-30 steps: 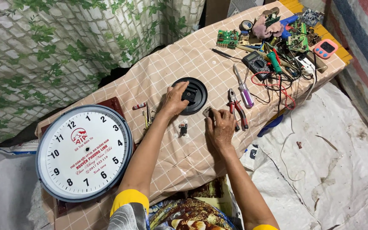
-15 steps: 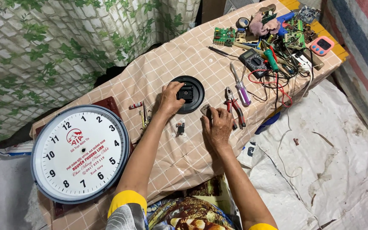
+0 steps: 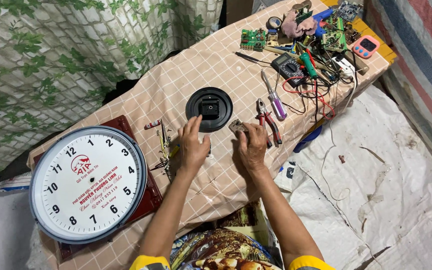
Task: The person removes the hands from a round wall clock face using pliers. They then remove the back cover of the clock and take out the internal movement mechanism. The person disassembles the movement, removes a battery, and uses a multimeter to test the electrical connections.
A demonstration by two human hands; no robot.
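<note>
On the table (image 3: pixel 216 65), a small brownish part (image 3: pixel 237 126) is pinched by the right hand (image 3: pixel 252 146), while the black round clock movement (image 3: pixel 209 108) is touched by the loosely open, empty left hand (image 3: pixel 193 146).

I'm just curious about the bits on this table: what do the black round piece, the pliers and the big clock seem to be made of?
Black round piece: looks like moulded plastic, matt, with a square block at its centre. Pliers: grey metal jaws, red handles probably plastic-coated. Big clock: glossy white face, seemingly printed, in a grey rim, likely plastic.

Left hand (image 3: pixel 193 146) withdrawn off black round clock back (image 3: pixel 209 109), now just below.
</note>
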